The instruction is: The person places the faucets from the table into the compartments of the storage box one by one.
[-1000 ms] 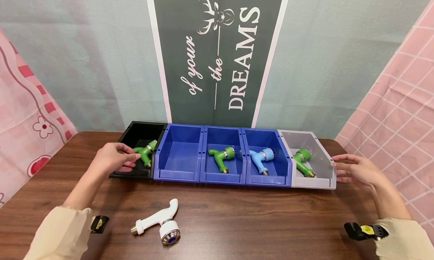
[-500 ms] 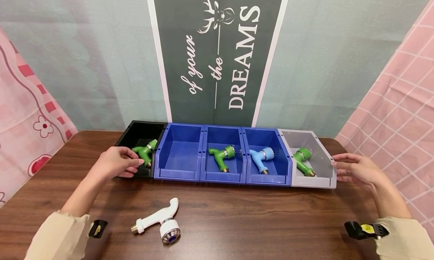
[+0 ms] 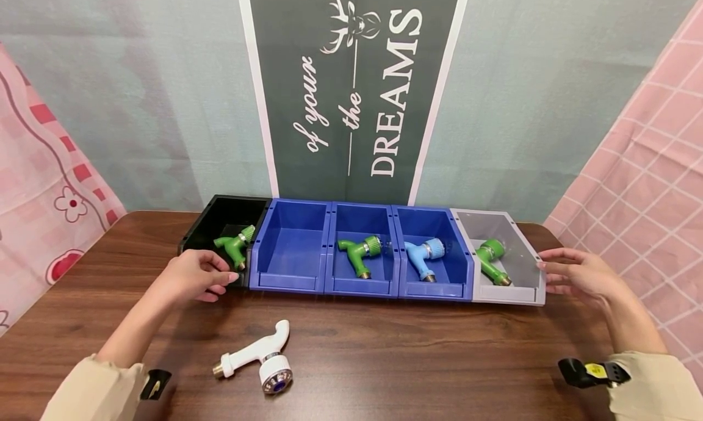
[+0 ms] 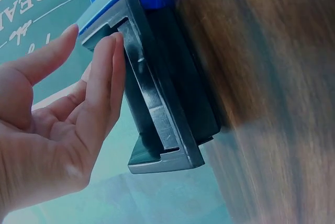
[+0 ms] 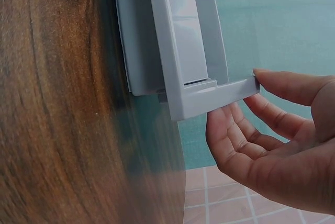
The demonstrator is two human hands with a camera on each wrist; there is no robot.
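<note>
My left hand (image 3: pixel 198 277) hovers at the front of the black bin (image 3: pixel 227 207), thumb and fingers apart with nothing between them. In the left wrist view its fingertips are right at the bin's front lip (image 4: pixel 152 93). A green tap (image 3: pixel 235 248) lies in that bin. My right hand (image 3: pixel 579 277) pinches the side wall of the grey bin (image 3: pixel 524 268) at the right end; in the right wrist view the thumb is at the rim and the fingers (image 5: pixel 225 140) are against the outside. Another green tap (image 3: pixel 490 262) lies in the grey bin.
Between them stand three blue bins: the left one (image 3: pixel 293 250) bare, the middle one with a green tap (image 3: pixel 359 255), the right one with a light blue tap (image 3: pixel 424 256). A white tap (image 3: pixel 258 355) lies on the brown table (image 3: pixel 417 360). Cloth (image 3: pixel 165 104) hangs behind.
My left hand has moved from over the black bin's left side toward me and slightly right, to its front lip. The right hand stays at the grey bin.
</note>
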